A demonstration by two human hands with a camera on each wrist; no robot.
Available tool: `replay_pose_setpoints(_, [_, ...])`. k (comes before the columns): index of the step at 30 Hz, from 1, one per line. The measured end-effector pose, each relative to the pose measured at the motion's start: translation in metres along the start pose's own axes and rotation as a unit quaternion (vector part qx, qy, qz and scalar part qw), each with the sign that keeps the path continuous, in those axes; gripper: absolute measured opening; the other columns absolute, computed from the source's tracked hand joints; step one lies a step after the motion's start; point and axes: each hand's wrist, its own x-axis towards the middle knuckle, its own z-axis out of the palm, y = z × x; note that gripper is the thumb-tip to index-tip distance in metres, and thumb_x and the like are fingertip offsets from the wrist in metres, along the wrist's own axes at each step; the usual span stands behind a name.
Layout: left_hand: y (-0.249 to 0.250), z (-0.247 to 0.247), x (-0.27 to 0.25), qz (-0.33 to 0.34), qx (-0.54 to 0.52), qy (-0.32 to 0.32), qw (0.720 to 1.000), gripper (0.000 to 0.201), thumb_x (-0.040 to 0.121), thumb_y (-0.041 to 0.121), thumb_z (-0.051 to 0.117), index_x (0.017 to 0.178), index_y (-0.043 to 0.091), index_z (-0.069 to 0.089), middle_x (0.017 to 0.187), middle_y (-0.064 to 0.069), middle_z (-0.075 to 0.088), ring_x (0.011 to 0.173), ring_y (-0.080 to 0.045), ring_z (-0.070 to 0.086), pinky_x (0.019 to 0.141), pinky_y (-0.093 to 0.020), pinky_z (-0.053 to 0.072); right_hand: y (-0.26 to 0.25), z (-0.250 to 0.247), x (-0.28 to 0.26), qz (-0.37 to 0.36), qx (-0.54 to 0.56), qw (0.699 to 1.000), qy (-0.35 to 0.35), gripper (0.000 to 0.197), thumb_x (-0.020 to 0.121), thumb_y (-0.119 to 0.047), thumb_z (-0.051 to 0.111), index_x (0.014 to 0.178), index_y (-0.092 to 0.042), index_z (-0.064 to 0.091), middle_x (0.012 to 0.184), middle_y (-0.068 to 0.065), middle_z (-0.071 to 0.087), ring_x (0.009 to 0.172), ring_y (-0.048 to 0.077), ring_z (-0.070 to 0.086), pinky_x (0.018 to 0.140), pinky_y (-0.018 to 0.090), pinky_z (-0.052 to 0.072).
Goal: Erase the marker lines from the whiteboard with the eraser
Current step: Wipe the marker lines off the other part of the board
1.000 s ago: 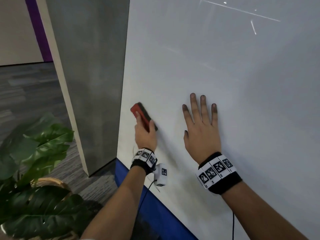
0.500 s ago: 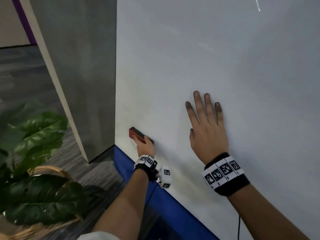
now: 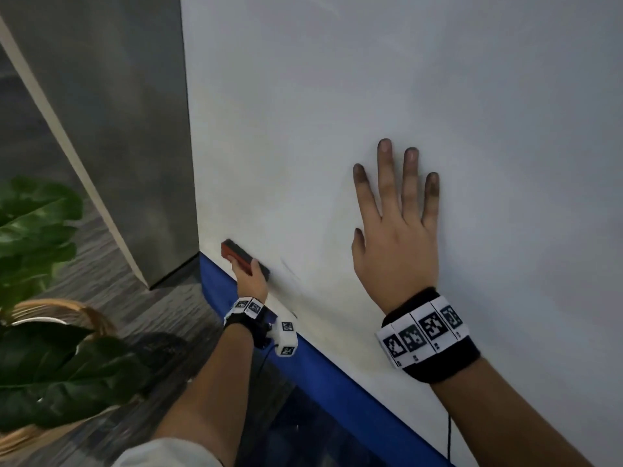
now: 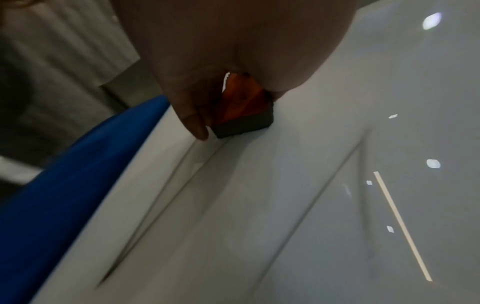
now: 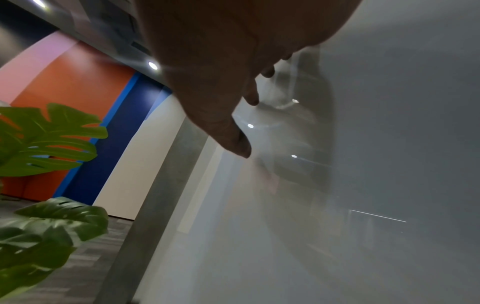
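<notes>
My left hand point(image 3: 251, 281) grips a red eraser point(image 3: 241, 254) with a dark felt pad, pressed against the whiteboard point(image 3: 371, 96) near its lower left corner, just above the blue bottom edge point(image 3: 323, 375). In the left wrist view the eraser point(image 4: 241, 107) sits between thumb and fingers, felt side on the board. A faint grey marker line point(image 3: 291, 269) shows just right of the eraser; thin dark lines point(image 4: 161, 205) run along the board in the wrist view. My right hand point(image 3: 397, 227) lies flat on the board, fingers spread and straight, tips smudged dark.
A grey pillar point(image 3: 118, 129) stands left of the board. A large-leaved green plant point(image 3: 40, 237) in a wicker basket point(image 3: 50, 311) sits on the grey carpet at the lower left. A cable point(image 3: 448, 439) hangs from my right wrist.
My left hand has slid the eraser down the board from mid height to its lower left corner. The right hand has stayed flat on the board.
</notes>
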Motion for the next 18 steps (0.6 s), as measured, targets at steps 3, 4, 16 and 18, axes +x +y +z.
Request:
replay_pose_setpoints(3, [-0.062, 0.024, -0.027, -0.115, -0.025, -0.015, 0.993, 0.069, 0.105, 0.02, 0.049, 0.161, 0.009, 0.01, 0.155, -0.016, 0.038, 0.136, -0.038, 0.045, 0.113, -0.046, 0.04, 0.0, 0.012, -0.014, -0.011, -0.005, 1.0, -0.009, 0.091, 0.089, -0.015, 0.064, 0.163, -0.016, 0.012, 0.17, 0.013, -0.007, 0.156, 0.037, -0.004, 0.124, 0.051, -0.011])
replay_pose_setpoints(4, [-0.073, 0.029, -0.038, -0.146, -0.026, -0.024, 0.989, 0.068, 0.104, 0.018, 0.05, 0.159, 0.006, 0.013, 0.153, -0.016, 0.04, 0.137, -0.039, 0.044, 0.112, -0.044, 0.04, 0.0, 0.015, -0.018, -0.013, -0.006, 1.0, -0.012, 0.091, 0.089, -0.014, 0.064, 0.163, -0.016, 0.011, 0.17, 0.012, -0.007, 0.156, 0.036, -0.005, 0.124, 0.05, -0.012])
replay_pose_setpoints(16, [0.128, 0.006, -0.07, 0.181, -0.055, 0.018, 0.982, 0.071, 0.099, 0.048, 0.056, 0.158, 0.033, 0.021, 0.149, -0.001, 0.052, 0.129, -0.018, 0.054, 0.111, -0.032, 0.043, 0.001, 0.013, -0.033, -0.036, 0.037, 0.998, -0.034, 0.082, 0.086, -0.013, 0.064, 0.159, -0.013, 0.026, 0.17, 0.014, -0.002, 0.157, 0.037, -0.003, 0.126, 0.05, -0.008])
replay_pose_setpoints(18, [0.106, 0.017, -0.075, 0.165, -0.075, 0.034, 0.983, 0.07, 0.1, 0.047, 0.055, 0.159, 0.03, 0.021, 0.153, -0.002, 0.048, 0.135, -0.022, 0.051, 0.115, -0.035, 0.04, 0.005, 0.015, -0.044, -0.046, 0.044, 0.997, -0.044, 0.082, 0.085, -0.013, 0.065, 0.159, -0.012, 0.028, 0.17, 0.014, -0.003, 0.157, 0.035, -0.002, 0.127, 0.05, -0.004])
